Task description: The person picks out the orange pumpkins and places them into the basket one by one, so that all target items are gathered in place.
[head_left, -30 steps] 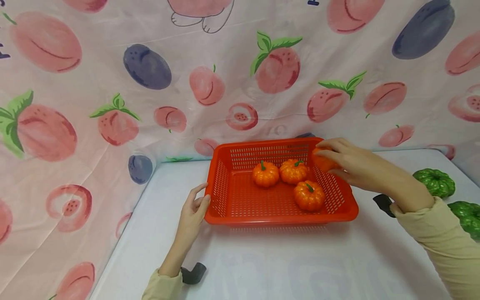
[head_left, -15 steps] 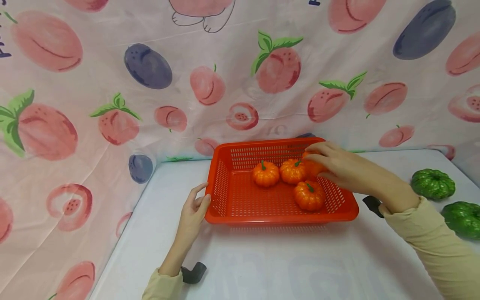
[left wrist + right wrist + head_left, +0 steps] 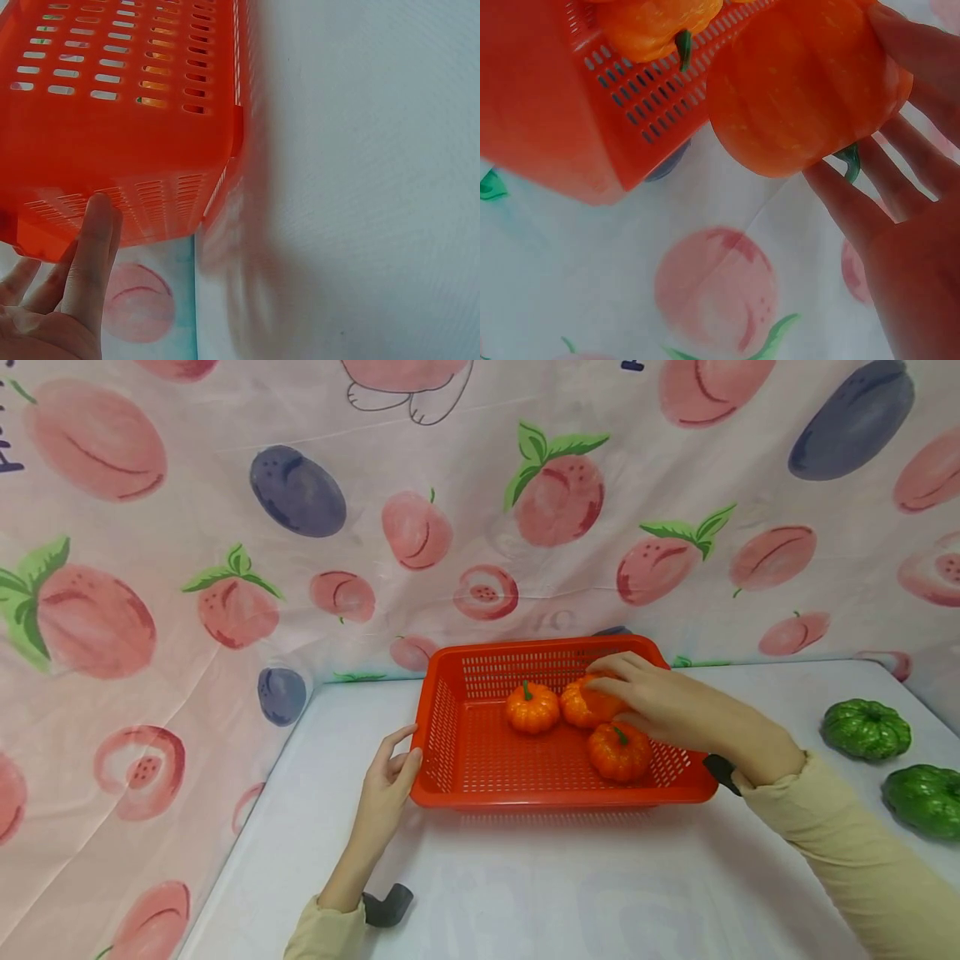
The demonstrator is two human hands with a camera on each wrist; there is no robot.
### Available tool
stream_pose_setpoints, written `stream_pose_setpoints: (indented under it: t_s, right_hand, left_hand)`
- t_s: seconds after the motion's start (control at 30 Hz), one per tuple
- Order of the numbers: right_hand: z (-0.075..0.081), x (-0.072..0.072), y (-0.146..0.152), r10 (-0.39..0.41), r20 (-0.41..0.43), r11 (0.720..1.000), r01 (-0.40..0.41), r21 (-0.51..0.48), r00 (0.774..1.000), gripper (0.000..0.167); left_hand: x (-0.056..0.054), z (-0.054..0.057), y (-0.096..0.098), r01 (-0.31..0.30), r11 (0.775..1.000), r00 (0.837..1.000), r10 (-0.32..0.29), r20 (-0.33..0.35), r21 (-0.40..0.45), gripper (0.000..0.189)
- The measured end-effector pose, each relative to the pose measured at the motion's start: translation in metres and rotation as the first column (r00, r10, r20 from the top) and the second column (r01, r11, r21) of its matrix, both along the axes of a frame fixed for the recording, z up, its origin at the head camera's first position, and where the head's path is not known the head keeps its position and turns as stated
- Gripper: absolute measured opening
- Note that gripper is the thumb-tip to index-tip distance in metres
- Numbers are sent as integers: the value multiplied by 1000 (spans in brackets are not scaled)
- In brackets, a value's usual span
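Note:
A red plastic basket (image 3: 555, 797) with slotted walls stands on the white table. My left hand (image 3: 386, 785) touches its left end; in the left wrist view, straight fingers (image 3: 91, 255) lie against the outer wall. Over the basket's right part, my right hand (image 3: 667, 697) holds a small orange pumpkin (image 3: 802, 90), its green stem pointing towards the palm. In the head view the fingers partly cover this pumpkin. Three more orange pumpkins lie in the basket: one at the middle (image 3: 532, 707), one behind the held one (image 3: 576, 703), and one nearer the front (image 3: 619, 753).
Two green pumpkins (image 3: 866, 728) (image 3: 926, 802) sit on the table at the far right. A fruit-printed cloth (image 3: 420, 610) hangs behind the table and along its left. Black straps with mounts (image 3: 387, 906) are on both wrists.
My right hand has moved left with the orange pumpkin, from the basket's right wall to over the other pumpkins. My left hand has stayed at the basket's left end.

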State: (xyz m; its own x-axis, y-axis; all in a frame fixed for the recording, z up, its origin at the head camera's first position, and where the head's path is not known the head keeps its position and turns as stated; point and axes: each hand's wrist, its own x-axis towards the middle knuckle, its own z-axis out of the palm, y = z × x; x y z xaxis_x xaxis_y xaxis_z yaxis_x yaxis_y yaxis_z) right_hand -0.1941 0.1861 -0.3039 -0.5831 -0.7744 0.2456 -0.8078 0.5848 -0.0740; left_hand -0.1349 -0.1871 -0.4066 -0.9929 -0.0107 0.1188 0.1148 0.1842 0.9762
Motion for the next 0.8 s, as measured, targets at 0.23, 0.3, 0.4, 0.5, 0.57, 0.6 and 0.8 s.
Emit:
stream_pose_setpoints:
  t_s: [0.23,0.3,0.4,0.5,0.57,0.6,0.8]
  right_hand:
    - [-1,-2,-10,-10,31,1000,9,21,999,49]
    - [-1,-2,-13,0,36,1000,-1,20,999,49]
    - [-2,-3,-16,28,26,1000,-29,8,999,48]
    - [-2,-3,-18,46,24,999,-47,4,999,49]
    - [-3,-3,-20,48,32,999,-48,8,998,49]
    - [-3,-3,-21,44,41,999,-45,14,998,49]
    - [-5,-5,-28,52,72,999,-52,3,996,44]
  left_hand:
    - [-1,-1,0,6,1000,1000,-6,-1,1,41]
    - [-1,-1,0,5,1000,1000,-5,1,1,41]
    - [-1,-2,0,6,1000,1000,-6,0,-2,42]
    - [-1,-2,0,7,1000,1000,-7,-1,-6,42]
    - [-1,-2,0,6,1000,1000,-6,-1,-8,42]
    - [-1,-2,0,5,1000,1000,-5,-2,-8,42]
    - [-1,-1,0,3,1000,1000,-3,1,-9,42]
